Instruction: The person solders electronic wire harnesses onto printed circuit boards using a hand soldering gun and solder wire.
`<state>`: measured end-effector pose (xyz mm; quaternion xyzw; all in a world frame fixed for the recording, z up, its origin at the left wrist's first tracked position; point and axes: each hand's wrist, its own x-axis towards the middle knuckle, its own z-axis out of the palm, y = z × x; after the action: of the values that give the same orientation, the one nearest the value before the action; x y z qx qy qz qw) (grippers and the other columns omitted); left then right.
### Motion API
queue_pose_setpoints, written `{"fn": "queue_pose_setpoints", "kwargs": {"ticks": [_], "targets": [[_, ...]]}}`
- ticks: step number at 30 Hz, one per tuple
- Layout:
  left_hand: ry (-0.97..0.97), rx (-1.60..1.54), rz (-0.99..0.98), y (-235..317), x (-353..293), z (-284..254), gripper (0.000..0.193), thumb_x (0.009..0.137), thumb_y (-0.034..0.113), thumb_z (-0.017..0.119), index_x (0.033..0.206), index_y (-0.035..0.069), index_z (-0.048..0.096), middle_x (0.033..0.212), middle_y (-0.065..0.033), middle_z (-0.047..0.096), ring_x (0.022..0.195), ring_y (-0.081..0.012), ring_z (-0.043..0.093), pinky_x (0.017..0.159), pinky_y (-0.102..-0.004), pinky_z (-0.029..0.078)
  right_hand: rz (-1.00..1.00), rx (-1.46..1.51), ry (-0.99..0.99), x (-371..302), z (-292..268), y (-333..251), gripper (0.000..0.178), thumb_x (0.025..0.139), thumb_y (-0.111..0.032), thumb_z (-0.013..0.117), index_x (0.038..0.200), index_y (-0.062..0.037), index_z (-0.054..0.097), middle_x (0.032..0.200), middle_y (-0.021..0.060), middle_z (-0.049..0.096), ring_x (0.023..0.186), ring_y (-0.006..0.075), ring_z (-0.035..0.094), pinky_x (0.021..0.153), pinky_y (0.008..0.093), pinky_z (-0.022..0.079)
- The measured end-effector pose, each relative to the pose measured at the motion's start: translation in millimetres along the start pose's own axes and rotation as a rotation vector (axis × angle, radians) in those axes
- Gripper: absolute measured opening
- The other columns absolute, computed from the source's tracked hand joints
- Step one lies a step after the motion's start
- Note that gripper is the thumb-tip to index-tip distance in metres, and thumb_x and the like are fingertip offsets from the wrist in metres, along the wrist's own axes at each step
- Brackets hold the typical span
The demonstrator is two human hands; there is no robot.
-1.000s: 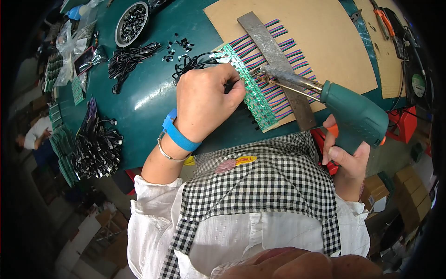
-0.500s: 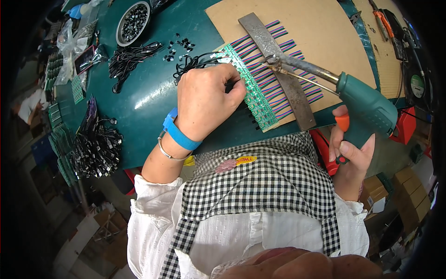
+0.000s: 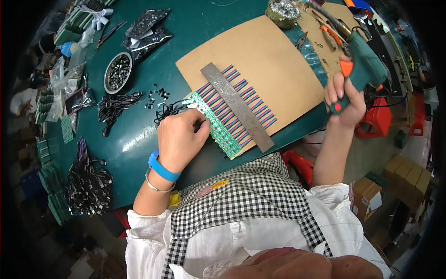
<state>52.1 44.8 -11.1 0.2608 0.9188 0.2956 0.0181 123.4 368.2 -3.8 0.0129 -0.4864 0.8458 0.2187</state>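
On the green tabletop (image 3: 186, 32), wires (image 3: 222, 110) laid against the circuit board (image 3: 218, 132) are being pinned by a metal bar (image 3: 237, 107); finished joints cannot be counted. A soldering gun (image 3: 367, 63) is being gripped by the right hand (image 3: 346, 98), the left hand's (image 3: 180, 139) pinch being hidden.

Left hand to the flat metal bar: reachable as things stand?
Likely yes. The left hand is beside the green circuit board strip, with the flat metal bar just beyond it; nothing visible covers the bar, and the right hand holds the soldering gun off to the right, out of the way.
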Motion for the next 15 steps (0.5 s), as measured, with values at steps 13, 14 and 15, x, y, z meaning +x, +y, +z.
{"fn": "queue_pose_setpoints", "kwargs": {"ticks": [13, 14, 15], "targets": [[-0.104, -0.176, -0.191, -53, -45, -64, 0.009, 0.076, 0.005, 0.072, 0.082, 0.0, 0.068, 0.076, -0.0097, 0.066, 0.063, -0.0176, 0.063, 0.056, -0.0265, 0.052, 0.016, -0.687, 0.325, 24, 12, -21, 0.031, 0.084, -0.002, 0.061, 0.114, 0.005, 0.055, 0.064, 0.0033, 0.054, 0.052, 0.0111, 0.05, 0.049, 0.0236, 0.041], [-0.096, -0.19, -0.225, -62, -45, -67, 0.01, 0.076, 0.007, 0.072, 0.083, 0.0, 0.068, 0.075, -0.0097, 0.067, 0.063, -0.0167, 0.064, 0.057, -0.0263, 0.052, -0.013, -0.761, 0.288, 20, 21, -33, 0.034, 0.084, -0.002, 0.06, 0.117, 0.0056, 0.054, 0.065, 0.0025, 0.054, 0.053, 0.0096, 0.049, 0.049, 0.0226, 0.04], [-0.039, -0.188, -0.253, -73, -46, -70, 0.011, 0.077, 0.009, 0.072, 0.083, 0.0, 0.069, 0.075, -0.0096, 0.067, 0.063, -0.0159, 0.064, 0.057, -0.0264, 0.053, -0.012, -0.774, 0.191, 17, 22, -48, 0.036, 0.085, -0.002, 0.059, 0.119, 0.0066, 0.053, 0.071, 0.004, 0.057, 0.053, 0.0086, 0.048, 0.05, 0.0216, 0.039]]}}
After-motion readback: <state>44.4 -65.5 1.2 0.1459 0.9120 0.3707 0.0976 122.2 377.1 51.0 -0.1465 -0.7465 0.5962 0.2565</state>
